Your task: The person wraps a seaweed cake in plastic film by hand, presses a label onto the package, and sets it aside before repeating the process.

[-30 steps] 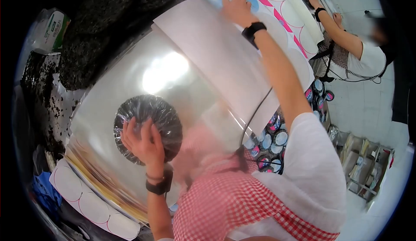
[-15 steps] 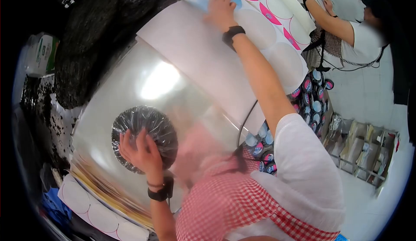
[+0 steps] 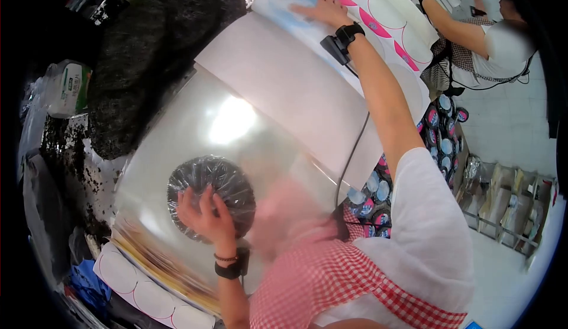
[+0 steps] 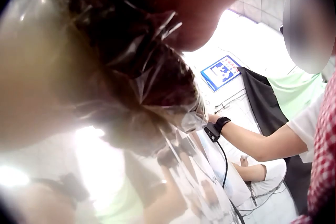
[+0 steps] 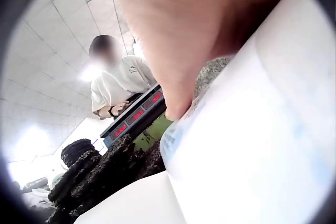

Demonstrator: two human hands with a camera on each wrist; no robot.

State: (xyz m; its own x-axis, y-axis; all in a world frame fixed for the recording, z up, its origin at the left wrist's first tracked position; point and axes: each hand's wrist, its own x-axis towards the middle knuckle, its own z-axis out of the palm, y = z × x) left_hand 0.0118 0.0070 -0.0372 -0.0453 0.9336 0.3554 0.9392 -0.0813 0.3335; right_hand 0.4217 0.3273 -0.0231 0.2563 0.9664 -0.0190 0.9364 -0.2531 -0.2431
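A round dark cake in crinkled clear plastic (image 3: 236,181), much like the dark seaweed-like slabs behind it, lies on a glossy clear sheet (image 3: 177,134). My left hand (image 3: 207,215) rests on it with fingers spread and slightly bent. In the left wrist view the wrapped cake (image 4: 152,71) fills the space under the hand. Farther off, my right hand (image 3: 324,11) reaches over a white sheet with blue print (image 3: 278,5). The right wrist view shows the thumb (image 5: 178,100) at that sheet's curved edge (image 5: 170,148); the other fingers are hidden there.
Dark slabs (image 3: 127,75) lie along the far side, near a white-and-green pack (image 3: 71,89). A red-digit scale (image 5: 136,115) stands beyond. White sheets with pink shapes (image 3: 376,21) reach rightward. Wrapped round packs (image 3: 444,134) and a divided crate (image 3: 503,205) are at right. Other people work nearby.
The right hand has turned, its fingers now pointing left across the blue-printed sheet, which looks more bulged. The left hand stays on the wrapped cake. The head view has shifted slightly.
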